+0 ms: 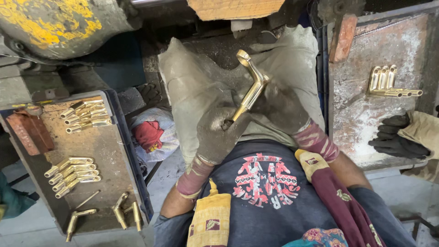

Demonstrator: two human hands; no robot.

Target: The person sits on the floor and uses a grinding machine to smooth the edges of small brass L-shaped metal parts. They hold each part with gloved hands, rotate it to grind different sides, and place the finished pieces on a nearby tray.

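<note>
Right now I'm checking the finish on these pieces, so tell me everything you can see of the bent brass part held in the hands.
The bent brass part is a shiny golden metal tube with an elbow near its middle and a flattened, looped end pointing up and away. It looks polished and reflects light. It is held tilted over the grey cloth on the lap. The gloved left hand grips its lower end; the gloved right hand touches it beside the bend.
</note>
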